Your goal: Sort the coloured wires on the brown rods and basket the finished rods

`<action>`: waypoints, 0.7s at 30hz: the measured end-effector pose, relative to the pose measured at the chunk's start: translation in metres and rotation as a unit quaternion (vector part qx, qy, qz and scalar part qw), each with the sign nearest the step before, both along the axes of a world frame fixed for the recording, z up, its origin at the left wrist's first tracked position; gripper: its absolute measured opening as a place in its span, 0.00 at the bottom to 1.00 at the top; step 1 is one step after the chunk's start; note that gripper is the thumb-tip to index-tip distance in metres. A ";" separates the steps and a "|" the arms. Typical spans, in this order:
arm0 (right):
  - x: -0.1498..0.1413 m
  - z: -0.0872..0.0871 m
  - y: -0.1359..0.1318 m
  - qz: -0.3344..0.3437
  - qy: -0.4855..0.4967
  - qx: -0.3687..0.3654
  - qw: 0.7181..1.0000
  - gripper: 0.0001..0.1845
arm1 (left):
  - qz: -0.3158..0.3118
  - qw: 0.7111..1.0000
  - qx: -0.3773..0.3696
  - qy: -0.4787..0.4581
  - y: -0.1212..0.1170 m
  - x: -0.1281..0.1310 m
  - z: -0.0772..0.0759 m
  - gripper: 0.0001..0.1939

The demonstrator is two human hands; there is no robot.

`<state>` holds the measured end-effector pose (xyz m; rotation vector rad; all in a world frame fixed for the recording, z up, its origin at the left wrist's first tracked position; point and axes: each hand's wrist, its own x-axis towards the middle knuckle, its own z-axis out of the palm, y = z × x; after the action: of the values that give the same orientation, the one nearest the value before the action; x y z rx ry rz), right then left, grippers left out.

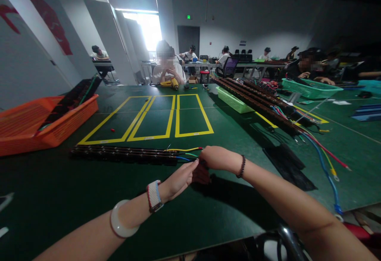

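Observation:
A long black strip assembly (125,155) lies crosswise on the green table, with yellow (186,149), green (192,155) and blue (183,158) wires coming out of its right end. My right hand (219,158) is closed over the ends of these wires, with its fingers bent down and partly hidden. Fingers pressed together, my left hand (180,178) meets it from the near side, its tips beside the blue wire's end. What sits between the left fingertips is hidden.
An orange basket (74,118) with black strips stands at left. At right, more wired strips (253,98) rest across a green basket (229,100), beside a black cloth-like piece (287,165). Yellow tape frames (195,134) mark the table. A person (168,70) sits opposite, behind a yellow heat gun (172,84).

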<state>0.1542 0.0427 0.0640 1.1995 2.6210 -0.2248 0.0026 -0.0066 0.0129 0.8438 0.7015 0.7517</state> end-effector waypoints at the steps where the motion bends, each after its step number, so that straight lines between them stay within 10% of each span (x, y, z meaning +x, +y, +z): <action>1: 0.001 0.001 0.001 0.009 0.002 -0.007 1.000 0.10 | 0.000 1.000 -0.004 -0.001 0.000 0.000 0.001 0.10; 9: 0.022 0.016 0.025 0.056 0.110 -0.074 0.990 0.13 | -0.037 0.998 0.031 0.036 0.003 -0.004 -0.003 0.17; 15: 0.017 -0.015 0.053 -0.050 0.280 -0.019 0.958 0.11 | -0.069 0.993 0.078 0.059 0.004 -0.007 -0.003 0.20; 21: 0.005 -0.034 0.047 0.041 0.363 -0.008 0.931 0.12 | -0.067 0.993 0.080 0.062 0.004 -0.006 -0.004 0.18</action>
<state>0.1588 0.0896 0.0300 1.1498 3.2616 -0.8105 -0.0038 -0.0025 0.0094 1.0804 0.6939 0.6441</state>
